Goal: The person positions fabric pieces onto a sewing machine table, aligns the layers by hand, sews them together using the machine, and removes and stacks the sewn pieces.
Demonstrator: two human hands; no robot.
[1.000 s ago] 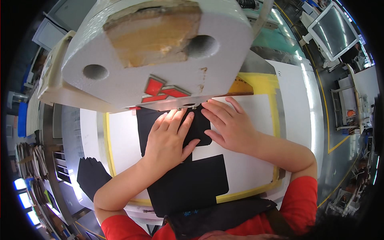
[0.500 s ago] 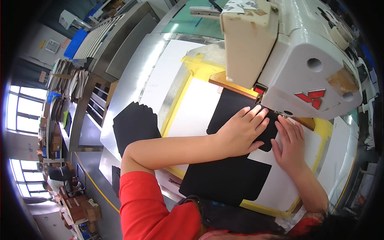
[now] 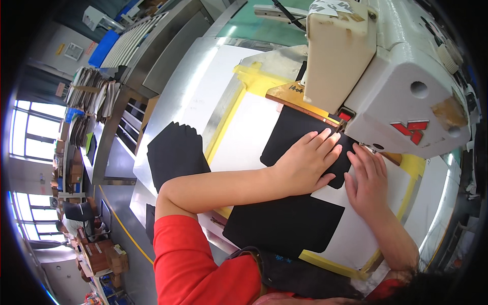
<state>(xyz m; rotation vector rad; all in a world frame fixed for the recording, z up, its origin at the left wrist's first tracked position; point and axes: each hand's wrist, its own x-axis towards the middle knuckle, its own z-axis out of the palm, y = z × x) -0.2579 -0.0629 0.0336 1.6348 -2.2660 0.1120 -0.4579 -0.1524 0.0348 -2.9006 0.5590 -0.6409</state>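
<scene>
My left hand (image 3: 309,161) lies flat with its fingers outstretched on a black flat piece (image 3: 282,131), which looks like fabric. Its fingertips reach close to the needle area of a white sewing machine (image 3: 401,109). My right hand (image 3: 367,180) rests beside it, fingers stretched out, with the fingertips at the right edge of the black piece. A brown strip (image 3: 290,95) runs along the piece's far edge, partly hidden behind the machine head. Nearer to me, partly under my left forearm, lies a second black piece (image 3: 284,223).
A fanned stack of black pieces (image 3: 178,155) sits left of my forearm. Yellow tape (image 3: 223,133) borders the white work surface (image 3: 239,127). Farther left stand a metal-framed bench (image 3: 180,51), piled papers (image 3: 96,91) and cardboard boxes (image 3: 101,256).
The view has shifted slightly, so the machine head appears farther right and more of the brown strip shows. Both hands keep nearly the same place on the black piece.
</scene>
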